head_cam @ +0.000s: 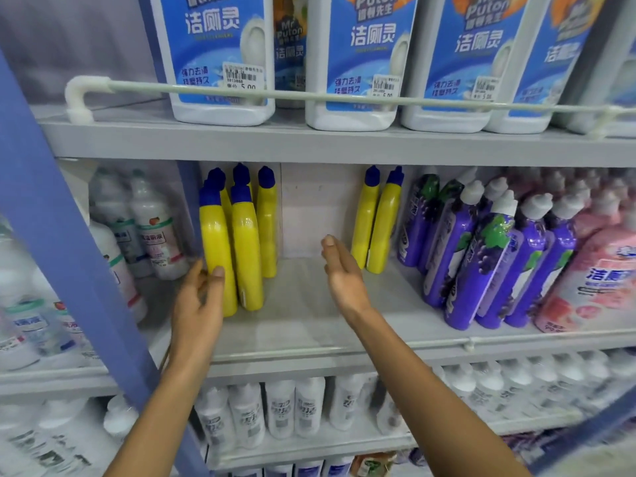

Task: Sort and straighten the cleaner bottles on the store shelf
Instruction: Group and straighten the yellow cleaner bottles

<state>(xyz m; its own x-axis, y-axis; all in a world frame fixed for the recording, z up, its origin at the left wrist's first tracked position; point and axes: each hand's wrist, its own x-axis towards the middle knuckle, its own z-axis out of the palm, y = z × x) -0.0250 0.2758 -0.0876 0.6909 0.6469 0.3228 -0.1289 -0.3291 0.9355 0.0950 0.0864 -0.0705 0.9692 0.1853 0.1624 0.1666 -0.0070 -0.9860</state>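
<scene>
Your left hand [199,297], fingers loose, touches the front yellow bottle [215,242], upright with cap [209,197] up at the left of the shelf [296,315]. Your right hand [344,273] hovers flat and empty mid-shelf.

left hand [201,297] touching yellow bottles [237,235], right hand [340,270] open

We see yellow bottles [247,249] with dark blue caps, purple bottles [481,266] bearing grape prints, pink bottles [592,280] at right, and blue-labelled white jugs [220,53] on top.
</scene>
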